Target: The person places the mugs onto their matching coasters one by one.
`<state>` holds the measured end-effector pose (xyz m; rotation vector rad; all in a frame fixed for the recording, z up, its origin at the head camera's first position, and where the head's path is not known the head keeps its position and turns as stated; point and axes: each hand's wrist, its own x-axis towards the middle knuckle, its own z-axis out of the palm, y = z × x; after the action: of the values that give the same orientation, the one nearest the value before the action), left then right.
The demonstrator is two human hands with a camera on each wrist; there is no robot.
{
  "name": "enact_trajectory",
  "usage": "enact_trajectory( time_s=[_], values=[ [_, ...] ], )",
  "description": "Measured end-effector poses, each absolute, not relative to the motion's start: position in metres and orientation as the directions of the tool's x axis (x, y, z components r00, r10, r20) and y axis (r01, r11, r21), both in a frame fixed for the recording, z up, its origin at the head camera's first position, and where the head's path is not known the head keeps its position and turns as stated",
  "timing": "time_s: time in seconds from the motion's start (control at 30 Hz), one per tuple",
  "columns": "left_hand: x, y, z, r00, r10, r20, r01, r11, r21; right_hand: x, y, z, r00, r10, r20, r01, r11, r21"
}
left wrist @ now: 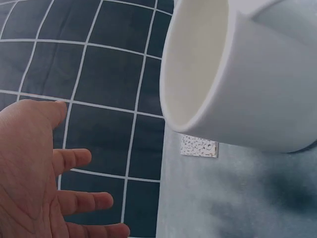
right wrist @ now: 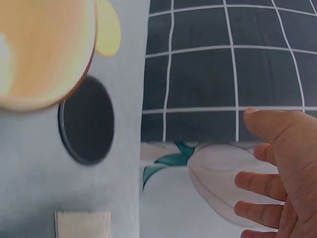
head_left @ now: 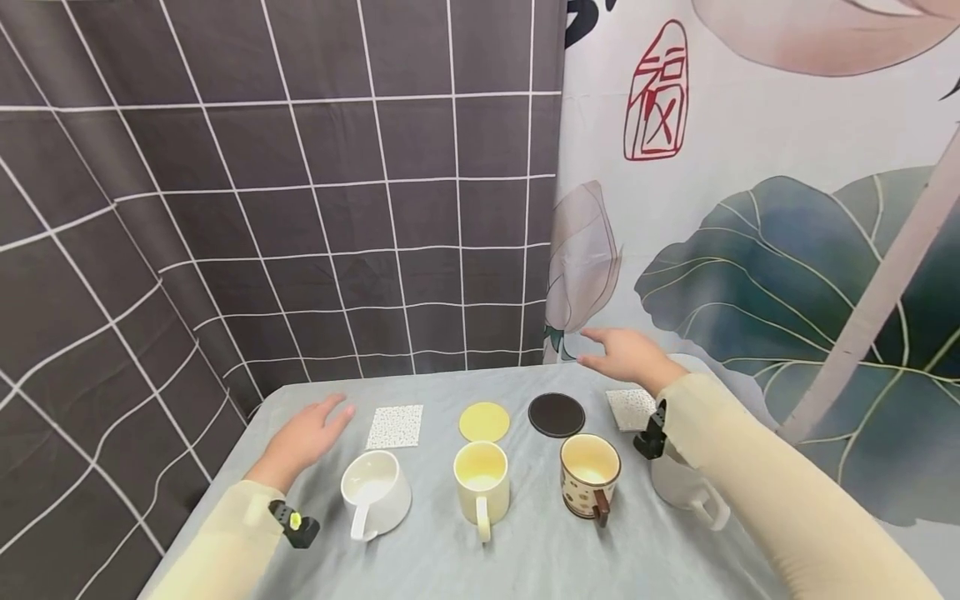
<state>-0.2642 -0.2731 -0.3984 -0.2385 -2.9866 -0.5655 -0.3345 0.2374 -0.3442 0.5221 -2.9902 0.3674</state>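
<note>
Firstly, left white mug [head_left: 386,500]: I find it upright on the grey table [head_left: 420,567], near the left hand [head_left: 303,442] but apart from it, handle toward the viewer.
Left speckled coaster [head_left: 395,426]: flat, just behind that mug.
Right speckled coaster [head_left: 628,408]: flat, below the right hand [head_left: 626,358] as I see it in the head view, partly hidden by the wrist.
Right white mug [head_left: 675,485]: partly covered by the right forearm, handle showing.
Left hand: empty, I note, fingers extended and spread wide.
Right hand: likewise empty and spread, thumb apart, before the lotus-print cloth [head_left: 720,275].
Yellow mug [head_left: 482,492]: upright, between the left white mug and the spotted mug [head_left: 588,485]; yellow coaster [head_left: 483,422] behind it.
Spotted mug: upright, handle brown; black coaster [head_left: 557,415] behind it.
Gridded cloth [head_left: 337,225]: dark grey, white-lined, behind the table.
</note>
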Motion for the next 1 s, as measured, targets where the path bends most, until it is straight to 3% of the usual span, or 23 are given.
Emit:
enact_trajectory(
  time_s=[0.57, 1.0],
  values=[
    [-0.256, -0.275, -0.402, -0.988, 0.094, 0.119, 0.13, 0.929, 0.345, -0.36, 0.142, -0.336, -0.915, -0.386, 0.113, -0.401, 0.853, -0.335],
    [-0.234, -0.276, -0.407, -0.982, 0.058, 0.18, 0.126, 0.91, 0.395, -0.374, 0.062, -0.352, -0.894, -0.436, 0.103, -0.435, 0.787, -0.438]
  ],
)
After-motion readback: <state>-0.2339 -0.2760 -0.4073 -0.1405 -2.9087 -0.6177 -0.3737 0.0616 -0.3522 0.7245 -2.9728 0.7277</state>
